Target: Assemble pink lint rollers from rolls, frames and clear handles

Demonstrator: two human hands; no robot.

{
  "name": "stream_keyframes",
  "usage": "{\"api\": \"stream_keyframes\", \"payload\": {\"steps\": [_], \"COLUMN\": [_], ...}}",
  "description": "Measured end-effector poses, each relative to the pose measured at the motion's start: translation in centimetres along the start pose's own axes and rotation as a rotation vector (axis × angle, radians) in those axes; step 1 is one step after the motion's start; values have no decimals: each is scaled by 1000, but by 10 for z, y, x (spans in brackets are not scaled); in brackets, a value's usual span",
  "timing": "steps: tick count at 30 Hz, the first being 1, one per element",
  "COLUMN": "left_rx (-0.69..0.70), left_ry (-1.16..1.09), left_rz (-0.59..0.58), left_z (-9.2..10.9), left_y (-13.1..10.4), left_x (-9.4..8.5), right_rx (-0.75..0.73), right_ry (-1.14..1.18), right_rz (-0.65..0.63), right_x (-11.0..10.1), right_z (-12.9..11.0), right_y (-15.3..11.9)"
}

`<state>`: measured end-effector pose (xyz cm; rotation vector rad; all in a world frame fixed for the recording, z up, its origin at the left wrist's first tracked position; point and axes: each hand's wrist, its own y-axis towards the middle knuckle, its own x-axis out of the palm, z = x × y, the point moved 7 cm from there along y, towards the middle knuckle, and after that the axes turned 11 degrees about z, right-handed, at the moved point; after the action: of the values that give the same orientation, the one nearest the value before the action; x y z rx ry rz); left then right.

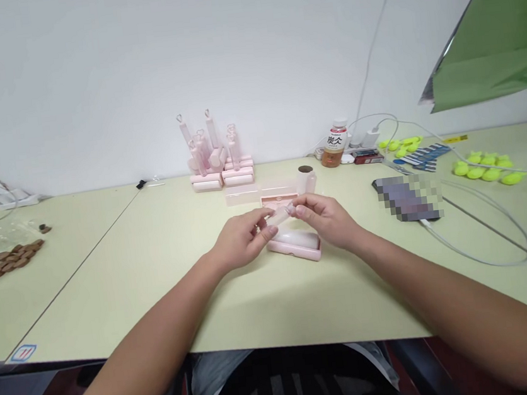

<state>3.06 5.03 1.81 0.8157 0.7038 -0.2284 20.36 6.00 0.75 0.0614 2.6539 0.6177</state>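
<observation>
A small translucent tube is held between both hands above the table. My left hand has its fingers closed on the tube's left part. The fingertips of my right hand pinch its right end. Just below the hands lies an open pink case with a white roller in it; its raised lid is partly hidden behind my fingers. Behind the hands stand a white roll with a brown core and a clear plastic box lying flat.
Pink cases and tubes are stacked by the wall. To the right are a bottle, a phone with a cable and yellow-green objects. Brown pieces lie at the far left of the table.
</observation>
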Motion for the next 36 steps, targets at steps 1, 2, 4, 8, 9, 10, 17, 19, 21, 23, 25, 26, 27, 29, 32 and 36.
{"api": "stream_keyframes", "payload": {"steps": [1, 2, 4, 8, 9, 10, 17, 19, 21, 23, 25, 26, 27, 29, 32, 36], "left_rx": [3, 7, 17, 46, 50, 50, -19, -26, -22, -10, 0, 2, 2, -5, -5, 15], "left_ry": [-27, -50, -80, -95, -96, -95, -107, -108, -107, -89, -66, -58, -52, -39, -3, 30], "left_rz": [28, 53, 94, 127, 127, 125, 98, 99, 87, 61, 37, 31, 28, 25, 18, 19], "left_z": [-2, -3, -5, -4, -3, -3, -10, -11, -11, -9, -8, -8, -7, -8, -9, -10], "left_y": [0, 0, 0, -1, -1, -1, 0, 0, 0, 0, 0, 0, 0, 0, -1, -1], "left_x": [-2, -4, -6, -7, -7, -7, -4, -5, -5, -3, -2, -1, -1, -1, 1, 2], "right_rx": [-8, -4, 31, 105, 112, 119, 232, 331, 439, 508, 539, 544, 542, 528, 510, 497], "right_ry": [-105, -217, -386, -445, -453, -457, -120, 105, 357, 536, 595, 598, 595, 574, 539, 535], "right_rz": [-30, -86, -240, -459, -472, -472, -121, -22, 7, 0, -3, -2, -1, 0, 12, 42], "right_x": [-1, 1, 8, 22, 24, 24, 5, -1, -1, 1, 3, 3, 4, 4, 4, 2], "right_z": [2, 5, 12, 17, 17, 16, 15, 18, 19, 17, 15, 15, 14, 14, 17, 20], "right_y": [1, 1, -3, -19, -22, -23, -4, 1, 1, 0, -2, -3, -3, -3, -2, -1]}}
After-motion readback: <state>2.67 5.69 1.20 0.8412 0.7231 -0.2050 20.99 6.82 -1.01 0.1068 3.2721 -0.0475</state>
